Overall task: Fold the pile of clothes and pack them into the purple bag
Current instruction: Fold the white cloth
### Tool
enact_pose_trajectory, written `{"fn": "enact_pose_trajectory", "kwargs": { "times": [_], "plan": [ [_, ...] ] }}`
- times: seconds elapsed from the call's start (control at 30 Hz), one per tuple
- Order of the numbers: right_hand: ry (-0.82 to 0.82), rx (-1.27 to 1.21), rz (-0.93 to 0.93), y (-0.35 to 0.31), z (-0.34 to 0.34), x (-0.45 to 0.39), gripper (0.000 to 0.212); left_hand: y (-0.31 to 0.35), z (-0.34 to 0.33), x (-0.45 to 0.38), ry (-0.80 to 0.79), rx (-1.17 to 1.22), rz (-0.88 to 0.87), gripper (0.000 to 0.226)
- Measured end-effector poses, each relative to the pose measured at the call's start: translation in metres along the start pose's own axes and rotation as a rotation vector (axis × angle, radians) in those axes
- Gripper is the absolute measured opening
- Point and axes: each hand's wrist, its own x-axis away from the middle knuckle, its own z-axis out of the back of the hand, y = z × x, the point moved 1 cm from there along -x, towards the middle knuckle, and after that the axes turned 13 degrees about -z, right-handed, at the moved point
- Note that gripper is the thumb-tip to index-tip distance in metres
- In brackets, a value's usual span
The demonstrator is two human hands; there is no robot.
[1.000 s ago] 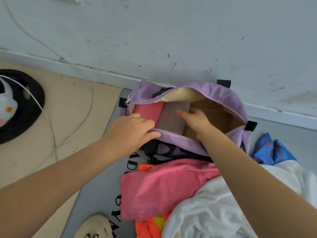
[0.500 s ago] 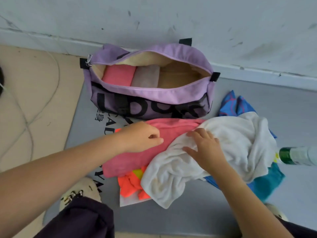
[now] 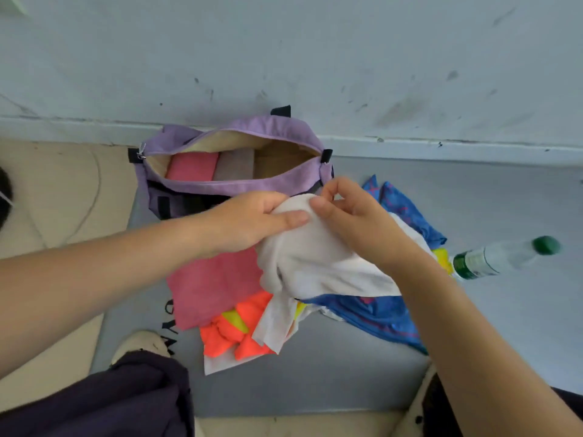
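Note:
The purple bag stands open against the wall, with a folded pink piece and a folded grey piece inside at its left. In front of it lies the pile: a pink garment, an orange and yellow one and a blue one. A white garment is lifted off the pile. My left hand grips its upper edge from the left. My right hand pinches the same edge from the right.
A clear plastic bottle with a green cap lies on the grey mat at the right. A white cable curls over the tan floor at left. My shoe and dark trouser leg are at bottom left.
Both hands left the bag and came back to the pile. They took hold of the white garment and raised its top edge off the other clothes.

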Motion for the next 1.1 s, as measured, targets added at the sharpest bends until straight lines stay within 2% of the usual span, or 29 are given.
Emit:
{"fn": "enact_pose_trajectory", "kwargs": {
  "times": [0.07, 0.1, 0.17, 0.23, 0.3, 0.43, 0.47, 0.57, 0.6, 0.63, 0.73, 0.77, 0.87, 1.0, 1.1],
  "plan": [
    [-0.143, 0.052, -0.101, -0.022, 0.015, 0.021, 0.054, 0.049, 0.018, 0.009, 0.036, -0.035, -0.047, 0.042],
    [-0.222, 0.11, -0.133, -0.033, 0.023, 0.035, 0.068, 0.075, 0.025, 0.016, 0.042, -0.036, -0.076, 0.032],
    [-0.345, 0.175, -0.153, -0.054, 0.04, 0.066, 0.078, 0.121, 0.034, 0.034, 0.026, -0.052, -0.111, 0.015],
    [-0.441, 0.195, -0.118, -0.074, 0.055, 0.097, 0.06, 0.159, 0.038, 0.055, -0.018, -0.134, -0.1, 0.014],
    [-0.425, 0.276, -0.018, -0.096, 0.066, 0.129, 0.035, 0.191, 0.036, 0.079, -0.089, -0.135, -0.063, 0.006],
    [-0.307, 0.321, 0.163, -0.135, 0.075, 0.177, 0.035, 0.228, 0.014, 0.117, -0.219, 0.155, 0.031, 0.056],
    [-0.308, 0.325, 0.201, -0.141, 0.074, 0.187, 0.028, 0.232, 0.005, 0.124, -0.19, 0.175, 0.034, 0.058],
    [-0.368, 0.358, 0.283, -0.149, 0.072, 0.211, 0.01, 0.235, -0.015, 0.139, 0.002, 0.108, -0.013, 0.034],
    [-0.401, 0.364, 0.289, -0.148, 0.072, 0.218, 0.014, 0.233, -0.019, 0.142, 0.049, 0.125, -0.037, 0.031],
    [-0.436, 0.366, 0.282, -0.146, 0.071, 0.224, 0.028, 0.234, -0.022, 0.146, 0.085, 0.154, -0.062, 0.029],
    [-0.495, 0.328, 0.235, -0.128, 0.071, 0.229, 0.083, 0.235, -0.029, 0.151, 0.148, 0.142, -0.164, 0.016],
    [-0.499, 0.279, 0.218, -0.122, 0.067, 0.23, 0.086, 0.233, -0.033, 0.151, 0.156, 0.117, -0.196, 0.014],
    [-0.419, 0.058, 0.167, -0.103, 0.057, 0.222, 0.07, 0.223, -0.044, 0.148, 0.124, 0.059, -0.246, 0.02],
    [-0.372, 0.024, 0.166, -0.094, 0.06, 0.211, 0.042, 0.217, -0.04, 0.149, 0.048, 0.052, -0.158, 0.022],
    [-0.292, -0.031, 0.216, -0.092, 0.071, 0.212, 0.025, 0.218, -0.034, 0.147, 0.035, -0.042, -0.1, 0.017]
  ]
}}
